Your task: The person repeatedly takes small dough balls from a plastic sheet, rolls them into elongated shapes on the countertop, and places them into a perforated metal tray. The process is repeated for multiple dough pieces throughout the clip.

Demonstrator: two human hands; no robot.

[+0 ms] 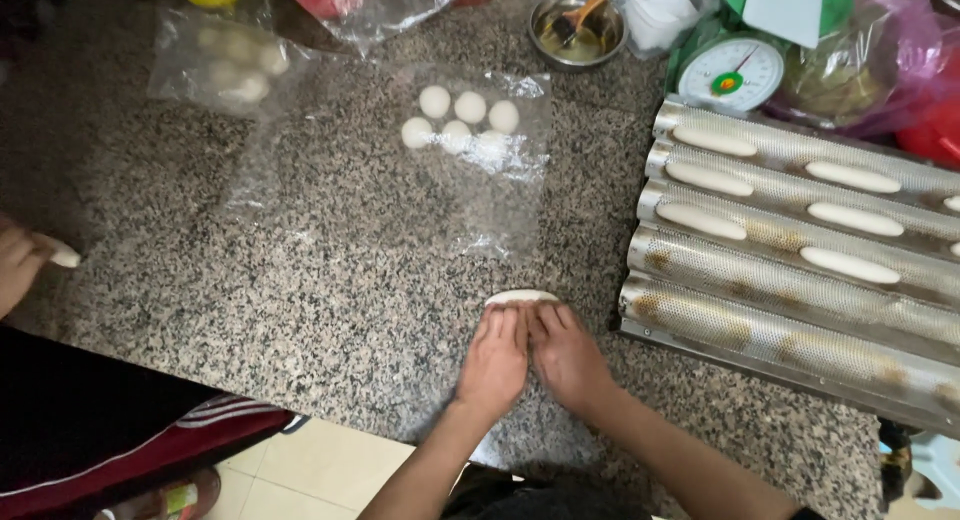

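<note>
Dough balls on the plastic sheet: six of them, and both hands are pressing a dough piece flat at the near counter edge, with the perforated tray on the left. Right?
Not quite. The head view shows the tray on the right. The rest holds: six dough balls on the plastic sheet, left hand and right hand on the dough piece.

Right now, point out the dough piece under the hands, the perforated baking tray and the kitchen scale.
dough piece [520, 297]: head view, middle of its visible top edge.
perforated baking tray [700, 320]: head view, bare part of the nearest channel.
kitchen scale [730, 77]: head view, centre of the dial.

Both forearms bare, no sleeves; left grip [495, 360], right grip [565, 352] ungloved, ringless.
</note>
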